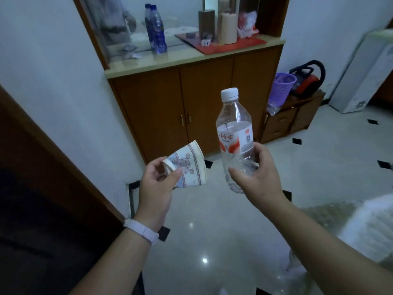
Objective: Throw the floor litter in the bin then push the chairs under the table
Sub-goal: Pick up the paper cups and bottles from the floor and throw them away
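Wood cabinet (170, 107) at back wall, pale top. On top: blue bottle (158, 30) left, red mat (231, 45) right, tan roll (227, 28) standing on it. Red vacuum (306, 81) on low drawer unit (282, 122) right of cabinet. White box (365, 71) leans far right. Glossy floor (234, 231), black diamond insets.

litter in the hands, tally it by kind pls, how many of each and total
clear plastic bottle with a white cap: 1, held by the right hand
crushed patterned paper cup: 1, pinched by the left hand
total: 2
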Demonstrator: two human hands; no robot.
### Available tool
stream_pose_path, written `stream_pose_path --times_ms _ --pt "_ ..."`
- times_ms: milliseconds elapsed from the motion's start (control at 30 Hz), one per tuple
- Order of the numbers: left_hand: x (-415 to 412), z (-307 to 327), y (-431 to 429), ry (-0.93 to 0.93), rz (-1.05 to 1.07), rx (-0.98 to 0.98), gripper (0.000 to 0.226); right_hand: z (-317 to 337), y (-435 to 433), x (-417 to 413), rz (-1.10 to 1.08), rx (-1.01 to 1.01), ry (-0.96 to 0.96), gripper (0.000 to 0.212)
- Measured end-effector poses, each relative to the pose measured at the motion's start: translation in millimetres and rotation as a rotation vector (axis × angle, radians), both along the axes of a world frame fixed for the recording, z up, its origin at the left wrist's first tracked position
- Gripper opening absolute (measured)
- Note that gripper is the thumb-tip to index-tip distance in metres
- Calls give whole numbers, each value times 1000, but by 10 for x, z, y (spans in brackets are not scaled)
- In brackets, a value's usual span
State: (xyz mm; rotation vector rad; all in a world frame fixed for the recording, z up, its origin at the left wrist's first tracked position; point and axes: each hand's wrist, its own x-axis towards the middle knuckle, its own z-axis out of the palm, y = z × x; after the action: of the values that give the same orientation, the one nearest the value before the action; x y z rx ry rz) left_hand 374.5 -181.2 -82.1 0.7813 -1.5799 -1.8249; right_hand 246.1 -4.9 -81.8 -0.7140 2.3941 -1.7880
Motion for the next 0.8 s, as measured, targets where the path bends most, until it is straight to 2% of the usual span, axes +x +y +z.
stream_pose_path --times_ms 267,467,667,800 --pt "-1042 127 -334 -4 -134 -43 34 172 -187 -791 -108 -21 16 68" --pt "-1905 -15 -506 0 -309 -15 36 85 -214 -1277 -318 1 13 71" --pt "-2990 -66 -731 17 -527 17 35 189 -242 -1809 -565 39 76 57" --pt "-3722 64 -1015 60 -706 14 34 304 -460 -2219 -746 20 70 62"
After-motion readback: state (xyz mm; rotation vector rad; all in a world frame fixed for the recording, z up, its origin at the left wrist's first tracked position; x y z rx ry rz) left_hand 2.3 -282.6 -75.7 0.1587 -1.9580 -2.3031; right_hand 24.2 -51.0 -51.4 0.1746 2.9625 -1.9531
